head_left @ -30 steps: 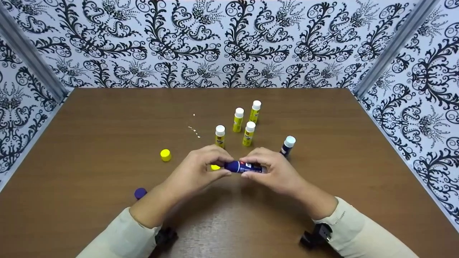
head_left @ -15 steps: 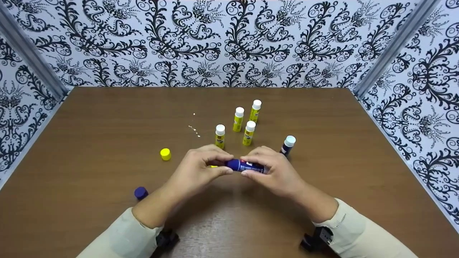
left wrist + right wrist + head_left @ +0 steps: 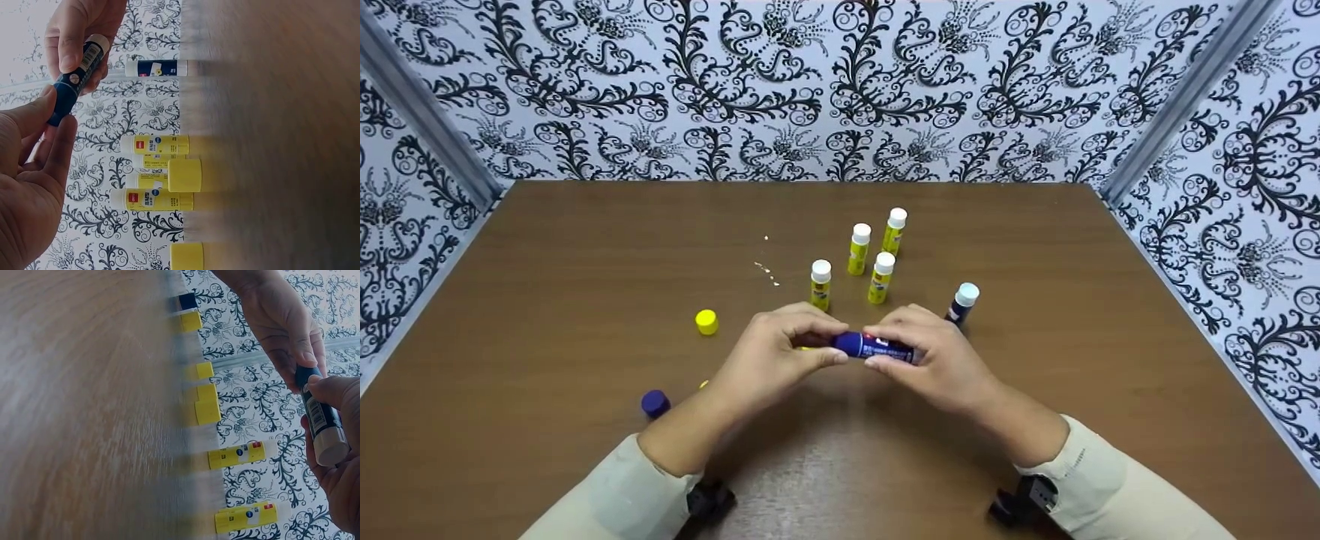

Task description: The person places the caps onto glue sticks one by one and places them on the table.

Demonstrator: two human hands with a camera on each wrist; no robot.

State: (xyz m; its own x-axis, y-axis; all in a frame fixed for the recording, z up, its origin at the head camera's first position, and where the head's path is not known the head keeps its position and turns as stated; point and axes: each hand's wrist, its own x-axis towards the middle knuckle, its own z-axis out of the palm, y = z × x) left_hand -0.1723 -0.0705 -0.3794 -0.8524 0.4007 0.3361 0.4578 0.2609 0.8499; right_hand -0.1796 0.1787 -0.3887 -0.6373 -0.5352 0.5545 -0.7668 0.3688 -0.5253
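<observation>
Over the brown table (image 3: 1110, 315), left hand (image 3: 778, 349) and right hand (image 3: 936, 358) clamp fingers on opposite ends of a blue glue stick (image 3: 877, 346), right between them! Beyond those fingers stand four yellow glue sticks (image 3: 879, 283); off left, a yellow cap (image 3: 706, 322).

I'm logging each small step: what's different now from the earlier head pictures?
The blue glue stick has rolled slightly, its upper face turning away from the body. The left forearm has edged right, showing a sliver of yellow cap beside it. Left hand and right hand keep their hold; nothing was let go. The standing yellow glue sticks stay put.
</observation>
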